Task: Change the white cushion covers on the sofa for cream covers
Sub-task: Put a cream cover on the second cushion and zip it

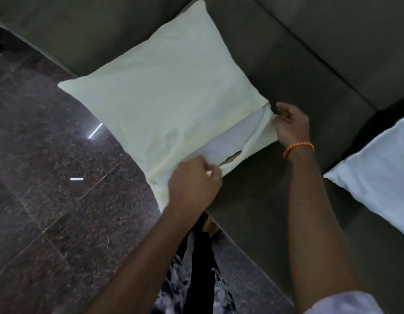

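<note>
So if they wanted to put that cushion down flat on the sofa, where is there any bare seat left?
Bare sofa seat shows between the cream-covered cushion and the white cushion, below the right hand. More lies bare past the cushion's far corner, toward the backrest. The cushion's open end is crowded: both hands, the left hand too, grip the cover there.

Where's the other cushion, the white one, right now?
Head view: the white cushion lies on the sofa seat at the far right edge, right of the right hand.
</note>
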A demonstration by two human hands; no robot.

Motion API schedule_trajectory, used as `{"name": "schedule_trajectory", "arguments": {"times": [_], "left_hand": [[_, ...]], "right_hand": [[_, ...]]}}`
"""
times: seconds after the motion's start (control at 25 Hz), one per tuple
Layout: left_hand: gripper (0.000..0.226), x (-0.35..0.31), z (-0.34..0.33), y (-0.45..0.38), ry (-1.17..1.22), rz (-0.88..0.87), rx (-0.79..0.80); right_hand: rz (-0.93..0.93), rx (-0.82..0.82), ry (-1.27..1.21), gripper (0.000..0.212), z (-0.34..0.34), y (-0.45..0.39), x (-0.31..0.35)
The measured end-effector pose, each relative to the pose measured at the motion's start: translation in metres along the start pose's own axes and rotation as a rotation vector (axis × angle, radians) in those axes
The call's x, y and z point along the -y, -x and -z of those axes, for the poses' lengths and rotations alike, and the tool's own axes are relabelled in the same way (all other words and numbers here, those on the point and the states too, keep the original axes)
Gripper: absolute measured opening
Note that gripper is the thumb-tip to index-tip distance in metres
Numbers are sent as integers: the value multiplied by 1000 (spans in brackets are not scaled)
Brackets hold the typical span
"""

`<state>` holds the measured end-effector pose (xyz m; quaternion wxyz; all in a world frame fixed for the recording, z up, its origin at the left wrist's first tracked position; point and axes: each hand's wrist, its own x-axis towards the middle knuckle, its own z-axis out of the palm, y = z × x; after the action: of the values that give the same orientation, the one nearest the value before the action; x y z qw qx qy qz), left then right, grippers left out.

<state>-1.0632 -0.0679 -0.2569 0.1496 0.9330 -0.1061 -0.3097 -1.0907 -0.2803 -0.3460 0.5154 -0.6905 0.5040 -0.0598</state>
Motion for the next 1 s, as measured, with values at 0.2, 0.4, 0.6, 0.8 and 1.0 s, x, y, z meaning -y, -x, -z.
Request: {"name": "schedule_trajectory", "arguments": {"times": [0.2, 0.4, 0.6, 0.8, 1.0], "left_hand": [[29, -81, -43, -54, 274, -266, 20], [31, -118, -61, -83, 269, -261, -148], [43, -128, -49, -108, 354, 39, -123], [29, -120, -49, -126, 300, 126, -34], [26, -114, -51, -108, 212, -42, -66]], "right_hand": [[80, 54, 136, 24, -3, -23, 5], [231, -79, 325, 18, 4, -26, 4], [484, -193, 215, 16, -7, 2, 2], [357, -24, -84, 9, -5, -3, -8], [-41, 251, -119, 25, -3, -24, -1]]}}
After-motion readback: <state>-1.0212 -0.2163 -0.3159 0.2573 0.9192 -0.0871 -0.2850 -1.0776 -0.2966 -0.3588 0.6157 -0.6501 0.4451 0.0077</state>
